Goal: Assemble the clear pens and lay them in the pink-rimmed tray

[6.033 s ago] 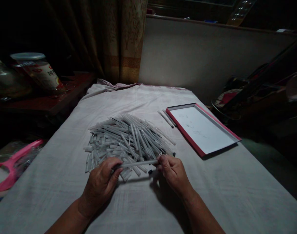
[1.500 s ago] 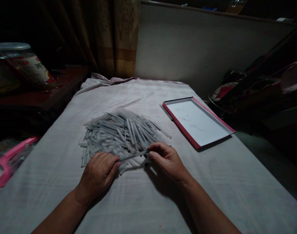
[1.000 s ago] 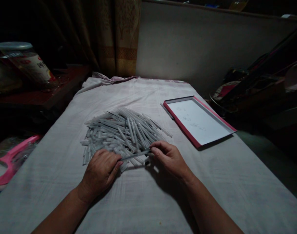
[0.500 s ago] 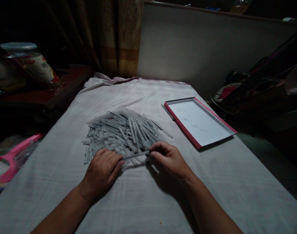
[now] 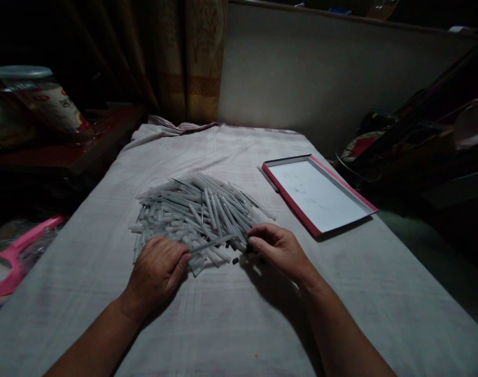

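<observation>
So the left hand (image 5: 157, 271) has one end of a clear tube (image 5: 213, 244) gripped between thumb and fingers, and the tube sits at a slant over the near edge of a big messy pile (image 5: 191, 207) of similar ones, its free end pointing at the right hand (image 5: 282, 252) but not touching it. That right hand's thumb and fingers are curled in close around a dark bit, though I honestly can't tell if it's actually pinched. A little black plug (image 5: 235, 260) lies on the cloth (image 5: 223, 324) just below the tube's free end.
</observation>
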{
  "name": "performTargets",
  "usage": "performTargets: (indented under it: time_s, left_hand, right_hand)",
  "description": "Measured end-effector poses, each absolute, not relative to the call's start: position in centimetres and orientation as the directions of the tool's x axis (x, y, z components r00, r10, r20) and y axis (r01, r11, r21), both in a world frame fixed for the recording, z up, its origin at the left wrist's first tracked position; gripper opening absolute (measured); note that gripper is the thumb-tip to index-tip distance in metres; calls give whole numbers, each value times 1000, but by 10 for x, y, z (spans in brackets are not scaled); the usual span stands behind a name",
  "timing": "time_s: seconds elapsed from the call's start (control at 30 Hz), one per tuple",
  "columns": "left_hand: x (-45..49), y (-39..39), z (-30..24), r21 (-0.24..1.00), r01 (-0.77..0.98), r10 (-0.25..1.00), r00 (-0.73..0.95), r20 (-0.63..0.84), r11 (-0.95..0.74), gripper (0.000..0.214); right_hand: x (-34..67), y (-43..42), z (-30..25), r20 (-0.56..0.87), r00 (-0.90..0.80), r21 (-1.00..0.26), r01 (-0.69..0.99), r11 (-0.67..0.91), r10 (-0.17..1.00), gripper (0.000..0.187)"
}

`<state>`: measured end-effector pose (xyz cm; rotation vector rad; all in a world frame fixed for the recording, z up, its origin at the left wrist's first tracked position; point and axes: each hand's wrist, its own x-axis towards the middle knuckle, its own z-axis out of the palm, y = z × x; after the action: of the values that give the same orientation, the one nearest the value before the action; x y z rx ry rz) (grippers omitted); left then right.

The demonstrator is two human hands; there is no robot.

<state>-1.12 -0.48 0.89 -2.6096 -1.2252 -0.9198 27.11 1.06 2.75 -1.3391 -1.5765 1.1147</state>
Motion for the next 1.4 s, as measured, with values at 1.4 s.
performTargets:
  time_s: [1.4]
  left_hand:
    - [-15,-3,7,195,732,688,465,557,-653,15]
  right_hand:
    - [262,6,24,117,-336,-846,458,271,934,20]
